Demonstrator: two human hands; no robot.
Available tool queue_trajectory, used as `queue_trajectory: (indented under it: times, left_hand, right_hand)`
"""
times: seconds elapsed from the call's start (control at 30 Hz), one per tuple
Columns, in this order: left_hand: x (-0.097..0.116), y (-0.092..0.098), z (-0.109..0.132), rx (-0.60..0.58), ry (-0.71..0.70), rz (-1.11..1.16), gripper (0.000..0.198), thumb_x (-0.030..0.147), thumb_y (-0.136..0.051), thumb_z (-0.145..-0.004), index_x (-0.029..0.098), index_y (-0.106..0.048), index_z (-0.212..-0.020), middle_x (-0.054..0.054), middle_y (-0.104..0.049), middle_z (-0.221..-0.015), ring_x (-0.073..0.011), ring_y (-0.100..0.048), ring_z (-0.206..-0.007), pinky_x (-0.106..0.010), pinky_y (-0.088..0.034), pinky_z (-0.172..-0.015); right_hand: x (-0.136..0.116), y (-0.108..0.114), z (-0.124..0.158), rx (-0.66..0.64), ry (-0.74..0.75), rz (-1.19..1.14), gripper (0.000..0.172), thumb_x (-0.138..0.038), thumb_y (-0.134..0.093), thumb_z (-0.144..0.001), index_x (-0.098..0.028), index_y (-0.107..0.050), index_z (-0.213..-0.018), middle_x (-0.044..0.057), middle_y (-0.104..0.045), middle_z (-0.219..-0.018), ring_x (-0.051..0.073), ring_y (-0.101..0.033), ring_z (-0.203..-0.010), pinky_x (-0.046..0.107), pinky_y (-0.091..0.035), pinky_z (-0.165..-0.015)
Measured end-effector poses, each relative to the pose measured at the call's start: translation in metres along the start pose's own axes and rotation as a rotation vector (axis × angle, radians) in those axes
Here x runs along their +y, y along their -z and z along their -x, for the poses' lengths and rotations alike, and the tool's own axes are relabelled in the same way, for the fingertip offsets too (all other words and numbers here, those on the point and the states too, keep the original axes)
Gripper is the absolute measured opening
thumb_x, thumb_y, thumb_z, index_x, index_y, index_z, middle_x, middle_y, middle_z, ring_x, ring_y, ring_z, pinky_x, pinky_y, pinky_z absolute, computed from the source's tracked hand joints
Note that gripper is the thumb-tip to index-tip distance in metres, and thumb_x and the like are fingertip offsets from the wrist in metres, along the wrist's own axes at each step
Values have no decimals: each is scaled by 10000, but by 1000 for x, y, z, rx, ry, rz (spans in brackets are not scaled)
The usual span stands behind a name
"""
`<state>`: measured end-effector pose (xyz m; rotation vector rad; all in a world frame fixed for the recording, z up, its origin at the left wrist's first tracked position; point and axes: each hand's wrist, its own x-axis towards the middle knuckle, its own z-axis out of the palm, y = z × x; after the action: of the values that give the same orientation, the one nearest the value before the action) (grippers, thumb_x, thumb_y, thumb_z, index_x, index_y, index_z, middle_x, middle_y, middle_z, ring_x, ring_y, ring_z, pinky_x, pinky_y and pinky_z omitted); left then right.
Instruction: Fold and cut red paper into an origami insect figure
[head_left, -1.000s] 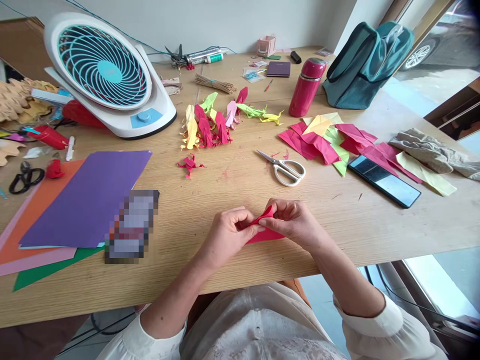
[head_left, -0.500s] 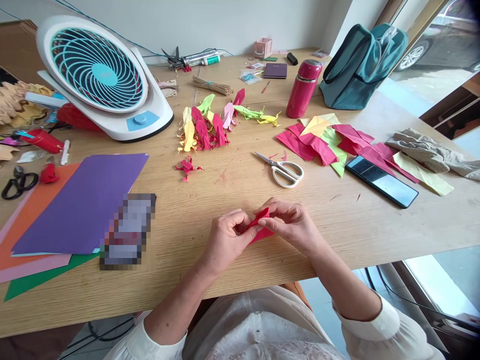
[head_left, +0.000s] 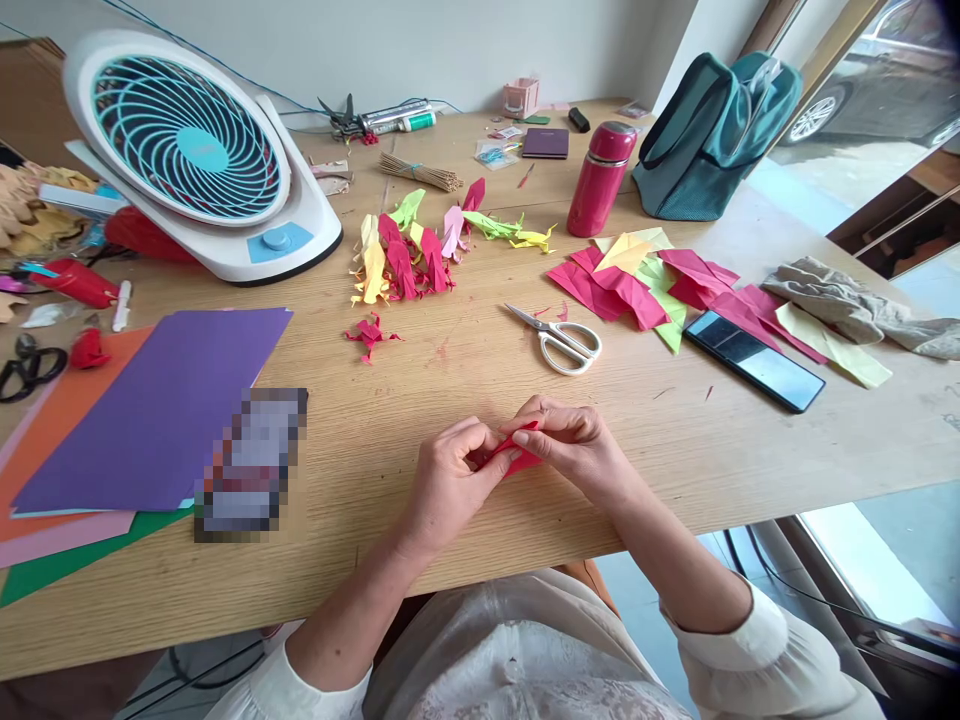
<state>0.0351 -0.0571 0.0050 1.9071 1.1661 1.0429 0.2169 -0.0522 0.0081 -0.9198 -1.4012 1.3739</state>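
Note:
A small folded piece of red paper [head_left: 516, 452] is pinched between both my hands just above the wooden table [head_left: 465, 380], near its front edge. My left hand [head_left: 450, 482] grips its left side with curled fingers. My right hand [head_left: 574, 445] presses down on its right side and covers most of it. Behind them lie white-handled scissors [head_left: 559, 338] and a small red folded figure [head_left: 367, 335]. Several folded paper figures [head_left: 409, 250] in red, yellow, pink and green are heaped further back.
Purple, orange, pink and green sheets [head_left: 150, 410] lie at the left beside a blurred object [head_left: 251, 465]. A white and teal fan [head_left: 195, 150] stands at the back left. At the right are loose paper pieces [head_left: 645, 275], a phone [head_left: 754, 360], a red flask [head_left: 596, 180], a teal bag [head_left: 709, 135] and a cloth [head_left: 855, 305].
The red paper has been folded smaller and pressed lower between my hands; its raised point no longer sticks up. The view has shifted slightly.

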Motion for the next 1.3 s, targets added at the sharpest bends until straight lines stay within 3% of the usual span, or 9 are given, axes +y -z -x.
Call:
queue_trajectory:
  times: [0.23,0.4,0.47,0.6,0.93,1.17,1.3]
  left_hand:
    - [-4,0,3,-11,29,-12,322,171,-687,-863,176,-480,-618,52,-487,-637,-83,-443,-600,-216,-342,-574]
    - [-2,1,2,-41,162,122,366,242,-701,-847,174,-456,-584,63,-430,-586,-77,-382,-561,-217,-309,-535]
    - [-2,2,0,-47,238,214,384,306,-710,-840,176,-457,-582,66,-408,-571,-76,-362,-548,-215,-298,-515]
    - [-2,5,-2,-17,323,288,395,354,-726,-813,175,-464,-576,61,-410,-570,-77,-355,-554,-213,-301,-512]
    - [0,7,-2,-31,316,281,348,356,-705,-824,174,-500,-608,50,-430,-587,-87,-361,-568,-226,-301,-525]
    - [-4,8,-3,-21,212,215,330,320,-690,-855,176,-505,-623,46,-470,-618,-92,-403,-600,-227,-342,-574]
    - [-3,7,-2,-5,231,198,339,318,-699,-840,174,-502,-605,45,-478,-613,-93,-408,-602,-225,-349,-575]
  right_hand:
    - [-1,3,3,50,-3,-52,157,-362,-687,-924,-306,-816,-992,32,-701,-901,181,-617,-905,315,-490,-813]
    - [0,7,4,175,-22,-105,248,-425,-663,-936,-326,-765,-1140,28,-739,-1060,174,-622,-955,314,-486,-877]
    - [-1,6,3,107,-52,-27,297,-449,-711,-892,-289,-767,-1135,44,-727,-1045,186,-624,-952,315,-490,-852]
    - [-3,0,0,-8,-72,85,296,-500,-771,-812,-211,-793,-868,51,-684,-876,188,-614,-850,310,-505,-752]
    - [4,6,1,-30,-120,41,299,-497,-792,-790,-198,-780,-796,26,-628,-816,149,-583,-747,290,-461,-678]
    - [-2,3,0,81,-107,-2,344,-504,-795,-773,-176,-728,-693,5,-571,-719,128,-521,-674,272,-416,-615]
    - [-3,3,-1,137,-137,-79,298,-469,-795,-783,-187,-699,-780,3,-622,-751,121,-540,-677,256,-439,-622]
